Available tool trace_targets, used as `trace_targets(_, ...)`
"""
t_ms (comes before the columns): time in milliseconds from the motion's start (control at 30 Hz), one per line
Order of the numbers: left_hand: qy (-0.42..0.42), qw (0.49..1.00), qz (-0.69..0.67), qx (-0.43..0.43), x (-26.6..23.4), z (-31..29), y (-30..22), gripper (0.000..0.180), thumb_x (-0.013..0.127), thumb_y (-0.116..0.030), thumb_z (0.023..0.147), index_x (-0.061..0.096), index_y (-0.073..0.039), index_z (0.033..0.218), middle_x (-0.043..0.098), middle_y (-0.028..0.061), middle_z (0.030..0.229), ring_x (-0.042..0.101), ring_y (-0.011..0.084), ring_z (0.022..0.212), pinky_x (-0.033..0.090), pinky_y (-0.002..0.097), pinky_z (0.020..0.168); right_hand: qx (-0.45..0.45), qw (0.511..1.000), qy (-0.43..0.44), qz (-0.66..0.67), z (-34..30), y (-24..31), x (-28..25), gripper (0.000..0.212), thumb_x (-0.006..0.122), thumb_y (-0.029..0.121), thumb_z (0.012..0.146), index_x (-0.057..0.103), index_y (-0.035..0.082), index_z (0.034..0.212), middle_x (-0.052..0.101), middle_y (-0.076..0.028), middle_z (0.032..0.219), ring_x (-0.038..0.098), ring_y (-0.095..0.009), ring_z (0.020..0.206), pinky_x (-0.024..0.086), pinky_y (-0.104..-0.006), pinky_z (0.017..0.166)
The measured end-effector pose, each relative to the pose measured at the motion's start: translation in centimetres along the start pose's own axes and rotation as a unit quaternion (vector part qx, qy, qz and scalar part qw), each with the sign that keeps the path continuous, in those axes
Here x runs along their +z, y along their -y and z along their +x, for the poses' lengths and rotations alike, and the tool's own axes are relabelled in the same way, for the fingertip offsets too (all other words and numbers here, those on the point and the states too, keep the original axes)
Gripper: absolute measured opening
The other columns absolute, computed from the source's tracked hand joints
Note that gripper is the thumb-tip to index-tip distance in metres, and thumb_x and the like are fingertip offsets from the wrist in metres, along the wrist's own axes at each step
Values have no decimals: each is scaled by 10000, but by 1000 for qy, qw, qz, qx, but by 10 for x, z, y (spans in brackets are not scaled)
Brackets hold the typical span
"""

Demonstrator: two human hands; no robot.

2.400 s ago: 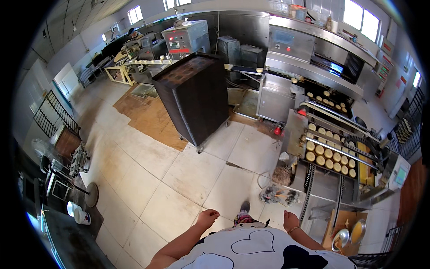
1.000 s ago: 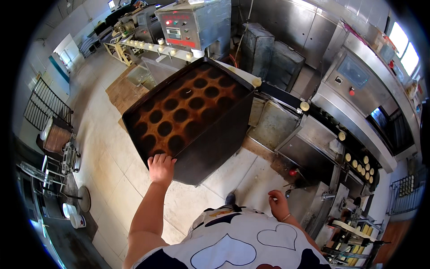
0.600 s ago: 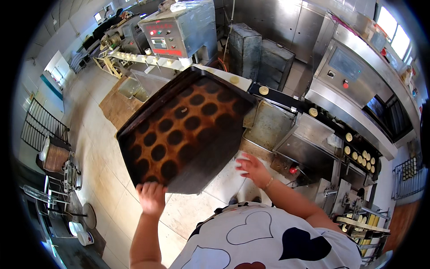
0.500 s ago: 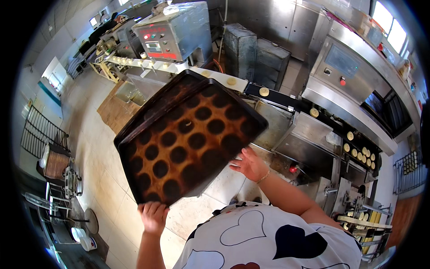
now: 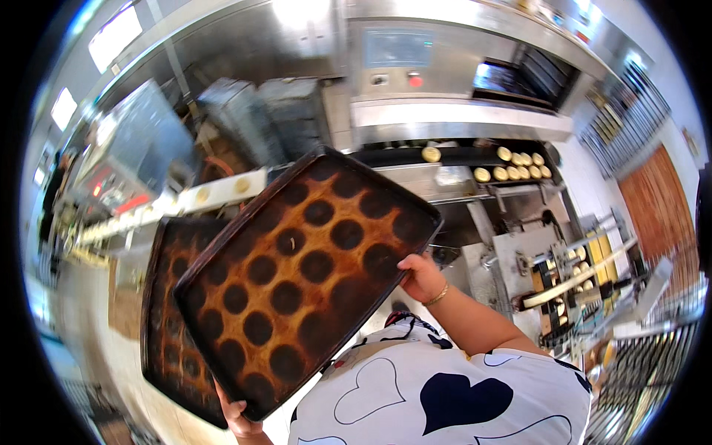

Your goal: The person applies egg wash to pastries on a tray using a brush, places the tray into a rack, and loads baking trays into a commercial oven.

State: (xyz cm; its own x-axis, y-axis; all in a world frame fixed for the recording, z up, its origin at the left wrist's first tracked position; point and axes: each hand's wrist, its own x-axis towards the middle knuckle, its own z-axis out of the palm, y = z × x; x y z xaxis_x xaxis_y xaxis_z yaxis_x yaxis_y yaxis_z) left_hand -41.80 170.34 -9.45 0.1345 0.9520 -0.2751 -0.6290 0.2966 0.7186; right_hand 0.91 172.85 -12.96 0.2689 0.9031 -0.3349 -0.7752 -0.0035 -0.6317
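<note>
Nearest, at the lower side of the held baking tray: one white shirt point(image 5: 363, 393) printed with outlined and dark hearts. Left grip point(image 5: 241, 421): bare, clenched on the tray's near corner, thumb at the rim, remaining fingers partly hidden. Right grip point(image 5: 426, 280): bare, grasping the tray's right-hand edge, thumb at the rim, a thin bracelet point(image 5: 437, 295) at the wrist. Held baking tray point(image 5: 300, 256): one, rectangular, set askew between both grips in front of the body, raised dark rim, browned base with rows of dark round marks, a small pale curved fleck near its middle. Second tray point(image 5: 169, 337): one, dark, left of the held tray and partly covered by it; contact between the two cannot be told. Right of the held tray: metal machinery point(image 5: 519, 256) with a pale curved bar point(image 5: 582, 276). Just beyond the held tray: a black belt point(image 5: 393, 157) bearing pale round pieces point(image 5: 512, 172). Beyond its upper left: two dark grey bins point(image 5: 293, 111) and a blurred boxy machine point(image 5: 137, 148). Farthest beyond: a steel oven front point(image 5: 452, 115) with a red button point(image 5: 415, 80).
</note>
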Motion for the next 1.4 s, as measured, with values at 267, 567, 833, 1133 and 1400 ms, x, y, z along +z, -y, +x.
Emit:
trace_targets(267,314,929,80,-181,265,177,156,893,592,-21,575,250,-65,1398,418,110,1327,443,286,1206,394,415,1002,-538,795,-275,-52,-19,163,-123,680,530,-45,762,279,85,1381,519,-98,1176,548,-195,991,465,-300,833)
trace_targets(567,543,769,94,-323,540,275,353,904,458,105,679,118,-215,1454,414,-1,1308,459,127,1089,407,250,789,-659,661,-356,-36,15,341,-206,785,434,-71,640,301,128,1388,453,-68,1248,472,-239,1108,419,-355,928)
trace_targets(833,563,759,156,-288,669,345,432,884,465,101,713,106,-220,1454,400,9,1337,439,162,1168,398,294,913,-675,649,-343,-68,105,481,-277,763,431,-82,673,270,111,1394,436,-85,1271,470,-248,1116,423,-371,933)
trace_targets(1133,565,733,318,-205,693,393,455,739,538,-339,908,108,-62,1441,270,122,1440,507,196,1129,428,318,875,-427,834,-345,-47,300,515,-273,899,608,75,789,16,255,1441,562,-130,1022,619,-219,725,552,-348,512)
trace_targets(1400,459,788,377,-161,574,427,393,601,597,-54,858,301,-77,1381,419,77,1320,551,141,1015,444,276,866,-367,868,-322,-90,418,563,-222,867,552,51,816,-17,224,1448,612,-136,907,652,-249,591,505,-312,428)
